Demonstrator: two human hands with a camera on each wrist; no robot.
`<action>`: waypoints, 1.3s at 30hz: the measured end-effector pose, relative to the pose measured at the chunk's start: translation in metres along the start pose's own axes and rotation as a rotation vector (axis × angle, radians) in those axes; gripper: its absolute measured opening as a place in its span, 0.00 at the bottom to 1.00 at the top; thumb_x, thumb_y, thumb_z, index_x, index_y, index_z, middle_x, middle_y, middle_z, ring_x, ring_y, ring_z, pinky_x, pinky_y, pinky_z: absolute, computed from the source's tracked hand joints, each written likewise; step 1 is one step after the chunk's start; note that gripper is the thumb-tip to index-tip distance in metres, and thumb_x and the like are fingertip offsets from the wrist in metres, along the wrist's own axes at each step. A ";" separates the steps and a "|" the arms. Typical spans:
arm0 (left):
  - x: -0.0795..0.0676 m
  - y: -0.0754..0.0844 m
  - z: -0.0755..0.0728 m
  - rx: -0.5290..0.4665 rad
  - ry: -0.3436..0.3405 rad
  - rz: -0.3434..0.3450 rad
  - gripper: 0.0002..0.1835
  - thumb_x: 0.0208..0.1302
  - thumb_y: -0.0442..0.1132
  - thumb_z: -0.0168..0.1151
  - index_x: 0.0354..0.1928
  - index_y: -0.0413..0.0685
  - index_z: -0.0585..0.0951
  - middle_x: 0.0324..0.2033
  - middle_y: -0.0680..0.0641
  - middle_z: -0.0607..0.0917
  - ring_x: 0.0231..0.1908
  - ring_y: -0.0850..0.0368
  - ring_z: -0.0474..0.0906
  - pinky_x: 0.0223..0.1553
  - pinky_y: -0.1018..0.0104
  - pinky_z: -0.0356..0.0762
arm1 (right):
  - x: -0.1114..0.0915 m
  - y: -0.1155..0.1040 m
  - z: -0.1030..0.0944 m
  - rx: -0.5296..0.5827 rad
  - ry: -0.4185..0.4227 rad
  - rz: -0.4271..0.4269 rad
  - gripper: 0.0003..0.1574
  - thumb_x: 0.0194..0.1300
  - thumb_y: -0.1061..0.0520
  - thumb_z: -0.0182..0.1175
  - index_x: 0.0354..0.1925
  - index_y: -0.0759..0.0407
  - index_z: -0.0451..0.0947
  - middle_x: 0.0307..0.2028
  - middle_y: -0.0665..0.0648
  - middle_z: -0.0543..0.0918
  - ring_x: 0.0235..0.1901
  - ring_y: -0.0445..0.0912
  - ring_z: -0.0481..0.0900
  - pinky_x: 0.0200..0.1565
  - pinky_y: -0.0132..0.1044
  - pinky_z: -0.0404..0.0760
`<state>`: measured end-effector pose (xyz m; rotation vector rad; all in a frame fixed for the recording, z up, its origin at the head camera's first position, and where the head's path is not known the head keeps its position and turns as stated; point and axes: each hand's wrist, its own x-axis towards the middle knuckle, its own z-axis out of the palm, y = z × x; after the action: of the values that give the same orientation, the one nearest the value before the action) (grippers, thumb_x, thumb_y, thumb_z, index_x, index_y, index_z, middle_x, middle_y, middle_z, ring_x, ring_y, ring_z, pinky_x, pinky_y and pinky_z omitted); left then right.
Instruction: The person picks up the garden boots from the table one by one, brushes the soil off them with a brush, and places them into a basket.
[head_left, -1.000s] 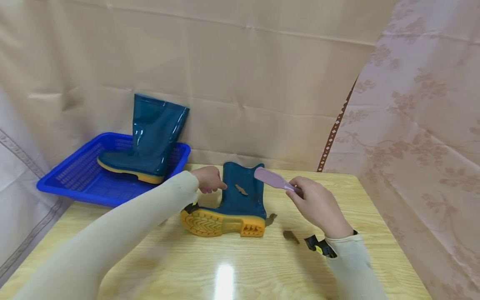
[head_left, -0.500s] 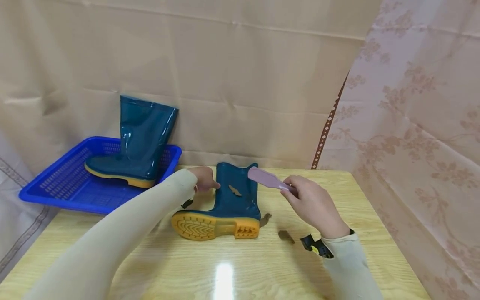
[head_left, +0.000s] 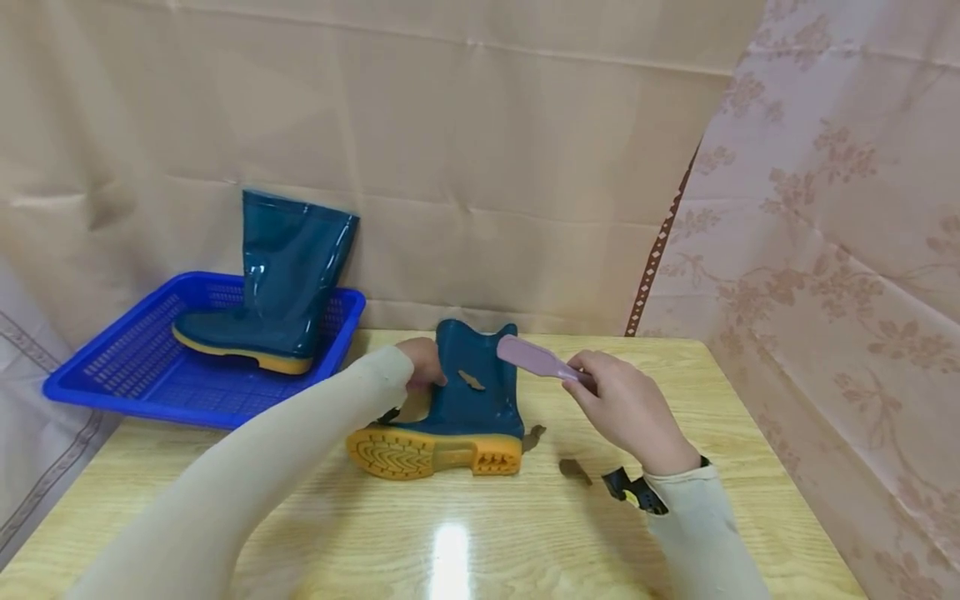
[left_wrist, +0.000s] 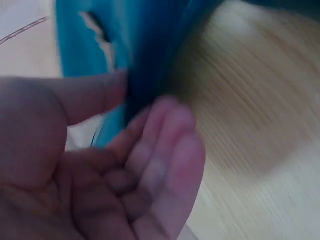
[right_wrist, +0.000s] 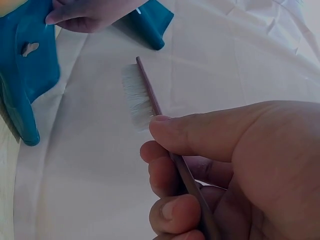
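Observation:
A dark teal rain boot (head_left: 480, 408) lies on its side on the table, its yellow sole facing me. A small brown smear (head_left: 471, 380) marks its shaft. My left hand (head_left: 423, 360) grips the shaft's left edge; in the left wrist view the thumb (left_wrist: 97, 95) is on the boot's face and the fingers curl behind the edge. My right hand (head_left: 630, 408) holds a pale purple brush (head_left: 536, 357) by its handle, the head just right of the shaft in the head view. White bristles (right_wrist: 135, 95) show in the right wrist view.
A second teal boot (head_left: 285, 283) stands in a blue plastic basket (head_left: 142, 408) at the left. Brown patches (head_left: 573, 471) mark the wooden table (head_left: 375, 542) right of the lying boot's heel. A beige cloth (head_left: 480, 167) hangs behind, a floral one (head_left: 847, 292) at the right.
My left hand has moved right, from fingertips touching the lying boot's shaft to a grip on its edge. That shaft has shifted slightly. My right hand and the brush have hardly moved.

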<state>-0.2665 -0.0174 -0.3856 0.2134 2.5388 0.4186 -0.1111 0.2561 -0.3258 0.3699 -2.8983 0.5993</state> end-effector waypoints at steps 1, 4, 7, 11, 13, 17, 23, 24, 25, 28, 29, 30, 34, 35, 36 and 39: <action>0.001 -0.001 -0.002 -0.024 0.004 0.006 0.12 0.71 0.42 0.67 0.36 0.38 0.82 0.23 0.46 0.84 0.22 0.57 0.79 0.24 0.67 0.79 | 0.000 0.000 0.000 0.001 0.001 0.001 0.08 0.74 0.54 0.65 0.46 0.58 0.83 0.25 0.49 0.76 0.21 0.42 0.69 0.23 0.36 0.66; -0.004 -0.005 -0.011 -0.123 0.009 0.036 0.10 0.70 0.40 0.66 0.41 0.37 0.81 0.28 0.44 0.87 0.27 0.55 0.83 0.30 0.65 0.85 | 0.001 0.000 0.000 0.002 0.005 0.004 0.09 0.74 0.55 0.65 0.46 0.59 0.83 0.25 0.50 0.76 0.21 0.43 0.69 0.23 0.36 0.66; -0.017 -0.008 -0.025 -0.237 0.025 0.087 0.11 0.72 0.39 0.62 0.46 0.37 0.79 0.36 0.42 0.87 0.35 0.51 0.86 0.38 0.60 0.88 | 0.002 0.001 -0.001 0.005 0.003 0.009 0.09 0.74 0.55 0.65 0.47 0.59 0.83 0.26 0.50 0.77 0.21 0.43 0.69 0.23 0.36 0.67; -0.041 -0.015 -0.036 -0.385 0.151 0.175 0.10 0.76 0.41 0.61 0.41 0.41 0.76 0.37 0.40 0.84 0.38 0.48 0.85 0.41 0.58 0.88 | 0.002 0.003 -0.001 -0.003 0.002 0.016 0.10 0.74 0.54 0.65 0.47 0.59 0.83 0.26 0.50 0.77 0.22 0.43 0.70 0.24 0.36 0.68; -0.051 -0.018 -0.035 -0.423 0.253 0.229 0.11 0.76 0.43 0.62 0.38 0.44 0.74 0.36 0.41 0.82 0.36 0.48 0.83 0.38 0.61 0.87 | 0.002 0.004 -0.002 -0.010 0.007 0.013 0.10 0.73 0.55 0.65 0.47 0.59 0.83 0.26 0.50 0.77 0.21 0.43 0.70 0.24 0.36 0.68; -0.061 -0.022 -0.022 -0.457 0.483 0.325 0.11 0.75 0.45 0.63 0.38 0.48 0.73 0.31 0.45 0.80 0.29 0.49 0.79 0.29 0.63 0.79 | 0.003 0.006 -0.002 -0.011 0.021 -0.004 0.10 0.74 0.54 0.64 0.47 0.59 0.83 0.25 0.49 0.76 0.20 0.43 0.69 0.23 0.36 0.66; -0.068 -0.023 0.005 -0.463 0.648 0.485 0.06 0.74 0.45 0.65 0.46 0.54 0.79 0.36 0.51 0.84 0.36 0.52 0.79 0.37 0.57 0.82 | 0.005 0.006 0.001 -0.013 0.071 -0.036 0.10 0.74 0.53 0.64 0.47 0.58 0.83 0.24 0.49 0.74 0.20 0.42 0.68 0.23 0.37 0.65; -0.068 -0.024 0.007 -0.468 0.641 0.508 0.07 0.74 0.44 0.65 0.48 0.53 0.79 0.38 0.51 0.84 0.38 0.52 0.80 0.40 0.56 0.84 | 0.005 0.006 0.001 -0.014 0.081 -0.042 0.10 0.74 0.53 0.64 0.47 0.58 0.83 0.24 0.49 0.74 0.20 0.42 0.67 0.23 0.37 0.65; -0.069 -0.025 0.009 -0.470 0.629 0.522 0.08 0.73 0.43 0.66 0.49 0.54 0.79 0.39 0.52 0.85 0.40 0.53 0.81 0.43 0.54 0.85 | 0.005 0.005 0.001 -0.015 0.089 -0.046 0.10 0.74 0.53 0.65 0.47 0.58 0.83 0.24 0.48 0.74 0.20 0.42 0.67 0.23 0.37 0.65; -0.073 -0.030 0.011 -0.480 0.577 0.532 0.12 0.72 0.42 0.67 0.54 0.53 0.79 0.45 0.51 0.86 0.47 0.52 0.83 0.51 0.48 0.84 | 0.005 0.003 0.002 -0.013 0.106 -0.061 0.10 0.73 0.54 0.65 0.48 0.58 0.84 0.26 0.48 0.75 0.21 0.42 0.68 0.24 0.37 0.65; -0.075 -0.031 0.010 -0.486 0.564 0.531 0.13 0.72 0.42 0.67 0.55 0.52 0.79 0.46 0.51 0.85 0.48 0.52 0.83 0.53 0.47 0.84 | 0.005 0.002 0.003 -0.012 0.110 -0.066 0.10 0.73 0.54 0.66 0.48 0.57 0.84 0.26 0.48 0.76 0.21 0.42 0.68 0.24 0.37 0.66; -0.076 -0.032 0.010 -0.495 0.556 0.530 0.14 0.72 0.43 0.67 0.55 0.52 0.78 0.46 0.50 0.85 0.49 0.51 0.83 0.53 0.47 0.84 | 0.005 0.001 0.003 -0.012 0.115 -0.070 0.10 0.73 0.54 0.66 0.47 0.57 0.84 0.27 0.48 0.76 0.21 0.41 0.68 0.24 0.37 0.66; -0.079 -0.032 0.010 -0.540 0.577 0.535 0.16 0.73 0.46 0.67 0.56 0.51 0.78 0.47 0.49 0.84 0.50 0.50 0.83 0.50 0.50 0.85 | 0.005 0.000 0.005 -0.019 0.138 -0.084 0.09 0.72 0.54 0.67 0.47 0.57 0.84 0.29 0.48 0.79 0.22 0.41 0.69 0.25 0.36 0.68; -0.080 -0.031 0.011 -0.567 0.591 0.538 0.15 0.73 0.46 0.66 0.56 0.50 0.79 0.47 0.48 0.85 0.48 0.50 0.82 0.49 0.51 0.86 | 0.005 0.000 0.006 -0.019 0.145 -0.087 0.09 0.72 0.55 0.67 0.47 0.57 0.84 0.29 0.48 0.79 0.23 0.41 0.70 0.25 0.36 0.69; -0.079 -0.030 0.012 -0.594 0.605 0.541 0.13 0.74 0.45 0.65 0.55 0.50 0.80 0.45 0.48 0.85 0.47 0.50 0.83 0.47 0.53 0.87 | 0.005 0.000 0.006 -0.022 0.151 -0.090 0.10 0.72 0.54 0.67 0.47 0.57 0.84 0.30 0.48 0.80 0.23 0.41 0.70 0.25 0.36 0.69; -0.081 -0.026 0.014 -0.694 0.629 0.549 0.09 0.75 0.39 0.63 0.53 0.47 0.82 0.42 0.46 0.86 0.42 0.50 0.83 0.44 0.57 0.88 | 0.004 0.001 0.007 -0.032 0.179 -0.102 0.10 0.71 0.54 0.68 0.48 0.57 0.84 0.30 0.48 0.79 0.24 0.42 0.71 0.26 0.36 0.70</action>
<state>-0.1928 -0.0574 -0.3655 0.5794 2.6800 1.7705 -0.1157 0.2529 -0.3316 0.4331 -2.6972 0.5404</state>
